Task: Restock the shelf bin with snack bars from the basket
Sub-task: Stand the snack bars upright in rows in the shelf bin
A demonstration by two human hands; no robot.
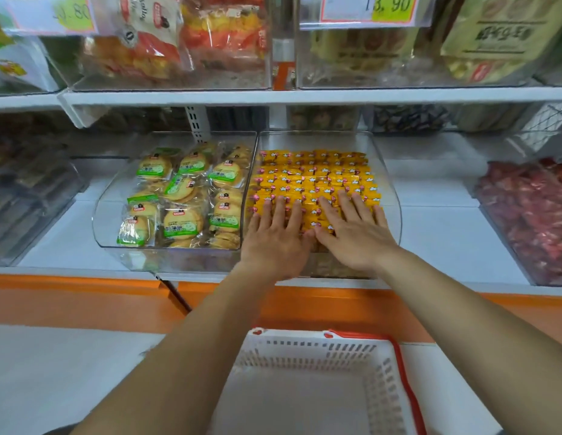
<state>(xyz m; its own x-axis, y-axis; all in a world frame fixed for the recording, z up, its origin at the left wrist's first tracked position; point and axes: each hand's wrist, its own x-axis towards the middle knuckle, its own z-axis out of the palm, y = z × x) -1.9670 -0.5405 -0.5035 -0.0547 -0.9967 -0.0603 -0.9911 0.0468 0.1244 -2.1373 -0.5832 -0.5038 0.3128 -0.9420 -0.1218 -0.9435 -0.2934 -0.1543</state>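
- Hands first: our left hand (273,243) and right hand (351,233) lie palm-down on the bars (314,174), fingers straight and spread. Neither grips anything.
- Thumbs meet between the two hands. We cannot tell whether they touch or are just beside each other.
- Bars have yellow wrappers with pink ends and are packed in tidy rows. Every one we see is in the bin (389,189), under and beyond our fingers.
- Bin is clear plastic with a curved front wall facing us, and it sits on the white shelf (446,233). Our wrists cross its front edge.
- Left neighbour is the cookie bin (100,221), also clear, side by side with ours. It holds cookies (182,196) in green-labelled packs.
- Right, well apart, is another clear bin of red snacks (531,215).
- Basket (304,350) is white with a red handle. It sits below our forearms, in front of the orange strip (85,296) on the shelf edge. Its white floor shows.
- Upper level has more clear bins of bagged snacks. A price tag (386,4) there ends in "3,90".
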